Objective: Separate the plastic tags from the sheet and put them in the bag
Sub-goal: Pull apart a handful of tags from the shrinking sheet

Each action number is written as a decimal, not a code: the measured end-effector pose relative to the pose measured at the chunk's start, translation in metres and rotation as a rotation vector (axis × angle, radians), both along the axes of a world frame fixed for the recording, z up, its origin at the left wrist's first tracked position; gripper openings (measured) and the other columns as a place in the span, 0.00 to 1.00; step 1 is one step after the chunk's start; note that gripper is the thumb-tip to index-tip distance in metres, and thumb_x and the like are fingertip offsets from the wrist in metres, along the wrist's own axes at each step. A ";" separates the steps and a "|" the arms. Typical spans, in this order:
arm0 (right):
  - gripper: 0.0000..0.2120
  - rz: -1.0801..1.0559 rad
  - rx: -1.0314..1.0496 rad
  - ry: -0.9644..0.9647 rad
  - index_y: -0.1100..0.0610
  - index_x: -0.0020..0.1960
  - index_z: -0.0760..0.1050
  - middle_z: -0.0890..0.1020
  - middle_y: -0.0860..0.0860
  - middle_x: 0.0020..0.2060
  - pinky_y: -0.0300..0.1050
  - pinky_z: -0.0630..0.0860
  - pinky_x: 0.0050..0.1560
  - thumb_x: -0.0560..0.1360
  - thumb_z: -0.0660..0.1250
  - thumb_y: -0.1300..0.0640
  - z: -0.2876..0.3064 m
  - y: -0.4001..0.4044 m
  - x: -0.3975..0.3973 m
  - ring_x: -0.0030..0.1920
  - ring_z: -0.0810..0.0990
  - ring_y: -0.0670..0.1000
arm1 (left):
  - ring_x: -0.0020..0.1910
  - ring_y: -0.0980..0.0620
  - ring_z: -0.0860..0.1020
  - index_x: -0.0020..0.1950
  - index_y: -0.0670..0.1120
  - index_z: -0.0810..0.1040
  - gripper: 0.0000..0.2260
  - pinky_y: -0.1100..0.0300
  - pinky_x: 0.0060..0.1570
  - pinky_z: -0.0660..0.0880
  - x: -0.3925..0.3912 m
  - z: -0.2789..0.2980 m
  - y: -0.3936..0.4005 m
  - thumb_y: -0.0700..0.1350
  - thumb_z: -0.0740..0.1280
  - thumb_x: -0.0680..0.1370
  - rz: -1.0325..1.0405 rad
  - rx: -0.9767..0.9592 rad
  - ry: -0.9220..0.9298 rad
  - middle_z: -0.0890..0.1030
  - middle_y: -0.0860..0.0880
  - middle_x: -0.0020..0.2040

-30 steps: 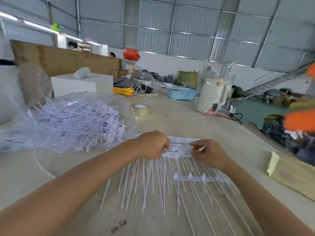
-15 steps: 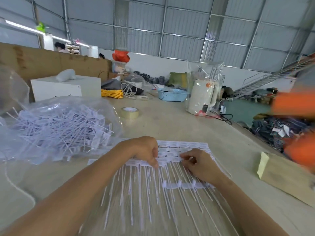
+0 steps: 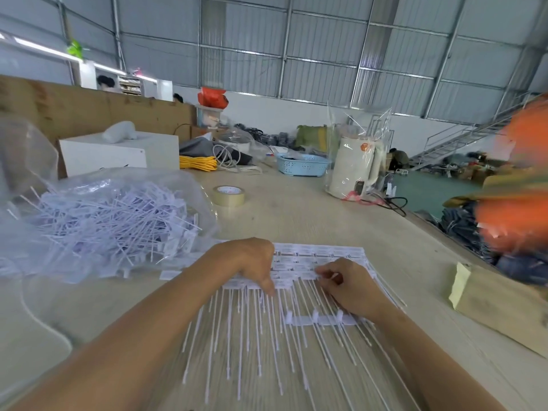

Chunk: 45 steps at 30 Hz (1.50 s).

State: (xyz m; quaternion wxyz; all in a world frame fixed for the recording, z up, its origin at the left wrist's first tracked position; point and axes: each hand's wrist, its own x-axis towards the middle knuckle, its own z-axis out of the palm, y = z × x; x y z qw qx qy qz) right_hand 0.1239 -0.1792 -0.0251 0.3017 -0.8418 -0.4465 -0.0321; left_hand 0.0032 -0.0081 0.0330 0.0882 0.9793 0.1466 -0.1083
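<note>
The left hand (image 3: 252, 264) lies knuckles-up on the flat white plastic sheet of joined tags (image 3: 314, 262), its fingers curled down and pressing the row of tag heads against the pale wooden table (image 3: 296, 215). Just beside it, the right hand (image 3: 348, 287) pinches a single tag head at the sheet's near edge between thumb and fingertips. The sheet's long thin white stems fan toward the camera, crossed by a short white plastic connecting bar (image 3: 318, 319) near the right wrist. To the left, touching the sheet's corner, sits a clear plastic bag (image 3: 98, 185) heaped with loose white tags (image 3: 109, 223). Farther back stand a roll of beige tape (image 3: 229, 196), a light blue perforated basket (image 3: 302, 164) and a white box (image 3: 118, 154).
</note>
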 end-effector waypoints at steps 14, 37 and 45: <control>0.31 0.103 0.462 0.808 0.61 0.41 0.81 0.83 0.56 0.33 0.40 0.76 0.30 0.70 0.55 0.34 0.022 0.004 -0.028 0.30 0.80 0.49 | 0.31 0.61 0.73 0.45 0.48 0.76 0.03 0.70 0.32 0.70 -0.003 0.020 -0.019 0.45 0.69 0.76 -0.144 -0.449 -0.400 0.77 0.55 0.35; 0.05 0.205 0.458 0.596 0.60 0.41 0.78 0.77 0.48 0.25 0.39 0.75 0.25 0.76 0.67 0.61 0.019 0.005 -0.029 0.26 0.76 0.47 | 0.24 0.56 0.65 0.31 0.43 0.67 0.18 0.63 0.28 0.63 0.015 -0.011 -0.024 0.44 0.61 0.81 0.072 -0.622 -0.521 0.66 0.49 0.25; 0.10 0.270 0.502 0.493 0.56 0.38 0.78 0.75 0.53 0.24 0.40 0.74 0.23 0.76 0.65 0.66 0.028 0.003 -0.031 0.25 0.74 0.49 | 0.18 0.59 0.56 0.28 0.44 0.72 0.19 0.68 0.20 0.53 0.009 -0.008 -0.020 0.34 0.56 0.79 0.144 -1.295 -0.338 0.61 0.53 0.21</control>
